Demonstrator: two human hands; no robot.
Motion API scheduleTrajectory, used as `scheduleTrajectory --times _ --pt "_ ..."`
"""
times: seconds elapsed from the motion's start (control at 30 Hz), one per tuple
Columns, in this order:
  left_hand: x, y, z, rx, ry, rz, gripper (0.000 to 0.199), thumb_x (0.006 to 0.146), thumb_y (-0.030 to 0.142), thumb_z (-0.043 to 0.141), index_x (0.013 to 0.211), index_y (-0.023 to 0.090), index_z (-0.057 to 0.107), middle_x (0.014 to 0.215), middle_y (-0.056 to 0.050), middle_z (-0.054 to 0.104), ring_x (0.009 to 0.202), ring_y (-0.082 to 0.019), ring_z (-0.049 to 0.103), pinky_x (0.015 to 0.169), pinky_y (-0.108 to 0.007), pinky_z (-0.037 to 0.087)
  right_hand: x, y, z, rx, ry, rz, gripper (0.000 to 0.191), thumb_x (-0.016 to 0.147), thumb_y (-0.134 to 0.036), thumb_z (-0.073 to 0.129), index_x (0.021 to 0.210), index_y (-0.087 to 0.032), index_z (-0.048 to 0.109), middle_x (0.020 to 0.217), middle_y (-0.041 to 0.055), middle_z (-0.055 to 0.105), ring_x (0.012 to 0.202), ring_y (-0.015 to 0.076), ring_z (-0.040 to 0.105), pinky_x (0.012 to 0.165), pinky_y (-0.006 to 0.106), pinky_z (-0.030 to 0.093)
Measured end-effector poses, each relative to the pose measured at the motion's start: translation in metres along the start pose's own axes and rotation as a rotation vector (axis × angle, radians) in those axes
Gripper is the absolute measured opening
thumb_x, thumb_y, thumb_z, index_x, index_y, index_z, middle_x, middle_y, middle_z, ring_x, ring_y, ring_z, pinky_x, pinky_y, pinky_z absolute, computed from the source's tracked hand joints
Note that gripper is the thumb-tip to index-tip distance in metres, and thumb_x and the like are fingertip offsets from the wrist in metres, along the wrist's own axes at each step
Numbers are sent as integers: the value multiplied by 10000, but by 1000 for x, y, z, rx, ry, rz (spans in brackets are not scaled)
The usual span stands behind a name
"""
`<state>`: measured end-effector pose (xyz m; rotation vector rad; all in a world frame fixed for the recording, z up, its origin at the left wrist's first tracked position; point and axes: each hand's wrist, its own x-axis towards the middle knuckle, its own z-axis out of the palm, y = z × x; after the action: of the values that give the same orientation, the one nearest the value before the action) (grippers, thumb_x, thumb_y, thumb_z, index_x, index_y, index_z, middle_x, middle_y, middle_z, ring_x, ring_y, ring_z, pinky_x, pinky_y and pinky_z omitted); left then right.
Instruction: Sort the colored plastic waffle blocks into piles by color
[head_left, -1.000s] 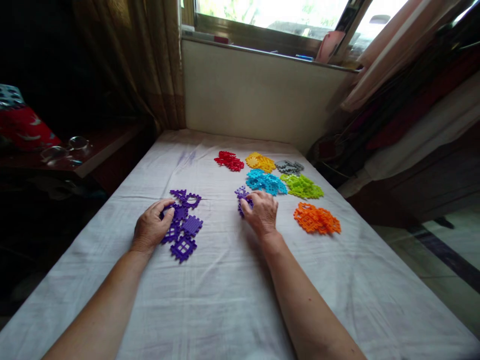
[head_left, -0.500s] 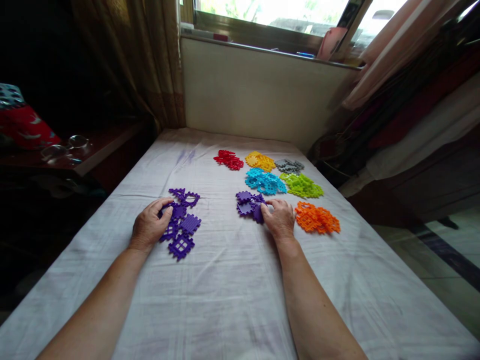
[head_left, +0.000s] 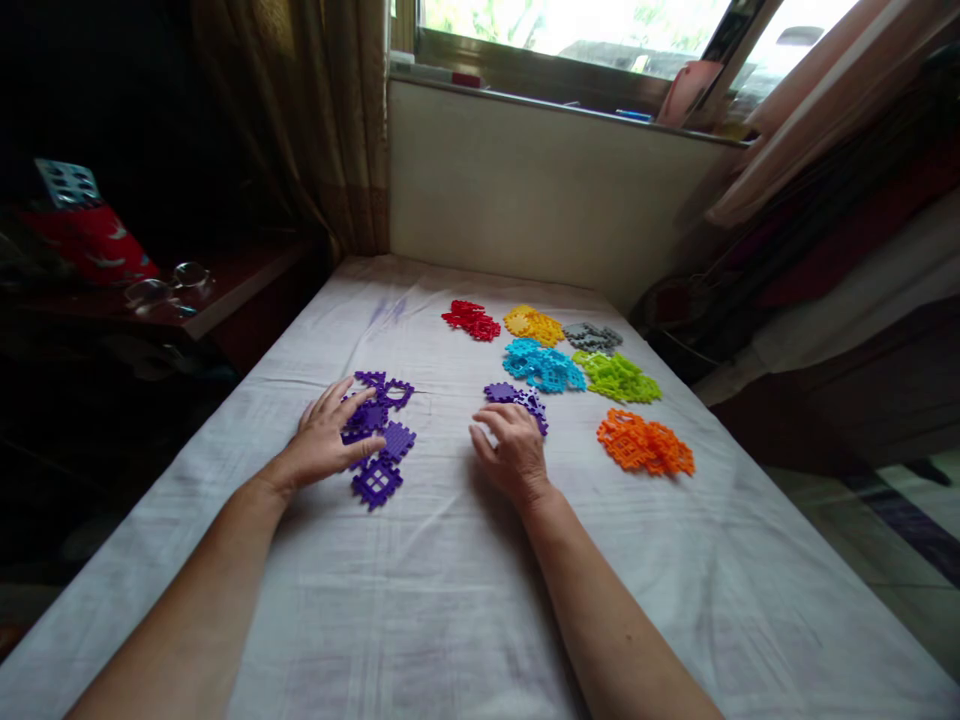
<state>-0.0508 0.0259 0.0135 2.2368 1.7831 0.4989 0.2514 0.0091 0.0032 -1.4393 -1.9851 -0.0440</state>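
Several purple interlocking tiles, some solid and some with window-like cutouts, lie joined or overlapping at the left of the cloth. My left hand is spread over their left side, fingers and thumb apart, hiding some tiles. A smaller pile of purple tiles lies near the middle. Just in front of that pile and partly covering it is my right hand, its fingers curved and the thumb apart from them. No tile shows between them.
Beyond and to the right lie piles of red, yellow, grey, blue, green and orange tiles. A white cloth covers the surface. Glasses rest on a side table at left.
My right hand has moved left, from the right edge of the small purple pile to its near side. My left hand has opened its fingers over the left tiles. The view has shifted slightly.
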Motion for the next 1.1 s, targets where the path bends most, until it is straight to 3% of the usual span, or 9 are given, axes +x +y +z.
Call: scheduleTrajectory --times 0.1,0.2,0.33,0.43,0.57,0.67,0.8,0.97,1.1 --pt "-11 7 -6 116 -261 10 1043 628 710 692 1527 288 371 1657 -125 215 1519 -389 167 1193 -573 214 -1 -24 6 62 -117 -144 156 918 -294 585 930 -230 728 1022 65 725 971 223 591 904 371 438" --pt "-17 18 0 186 -319 3 1108 598 700 723 1547 288 326 1672 -151 127 1528 -407 95 1193 -604 157 -2 -37 8 97 -209 -214 157 927 -286 579 910 -221 720 980 63 729 926 208 601 888 357 459" --pt "-15 31 18 225 -113 -46 929 726 695 626 1523 282 383 1663 -142 180 1524 -390 140 1200 -599 116 -5 -46 7 127 -294 -252 175 911 -340 616 976 -211 713 990 67 728 928 211 606 891 351 473" --pt "-11 32 27 200 11 -35 757 831 658 531 1478 273 459 1634 -129 274 1504 -380 211 1195 -598 146 -6 -53 8 107 -311 -225 311 860 -421 685 1083 -204 693 1060 87 714 990 234 598 910 369 468" --pt "-5 21 28 88 160 6 560 915 582 437 1330 251 612 1546 -130 425 1442 -333 349 1170 -539 273 -4 -64 13 51 -323 -128 496 774 -559 745 1106 -198 677 1115 102 686 1046 271 574 930 417 454" --pt "-2 11 24 51 298 -3 457 917 527 459 1246 284 664 1493 -97 493 1405 -307 404 1161 -520 305 -3 -72 18 36 -337 -86 444 765 -547 752 1047 -209 690 1111 92 683 1051 274 566 925 418 450" --pt "-2 7 23 51 295 33 399 894 477 507 1210 318 692 1481 -76 510 1398 -311 415 1163 -543 297 -4 -73 20 75 -351 -119 367 782 -462 749 1040 -206 693 1083 83 694 1046 256 574 931 399 444" --pt "-5 10 23 87 191 105 381 892 459 510 1188 337 717 1511 -74 489 1438 -345 365 1176 -610 222 -4 -48 8 123 -243 -175 396 788 -482 738 1074 -213 689 1136 86 694 1067 243 584 958 380 425" --pt "-5 11 23 91 164 112 359 887 451 517 1147 339 738 1500 -65 507 1447 -349 352 1177 -627 207 -1 -3 -9 -46 45 102 406 830 -470 677 1124 -189 681 1192 118 671 1123 266 565 986 393 394"
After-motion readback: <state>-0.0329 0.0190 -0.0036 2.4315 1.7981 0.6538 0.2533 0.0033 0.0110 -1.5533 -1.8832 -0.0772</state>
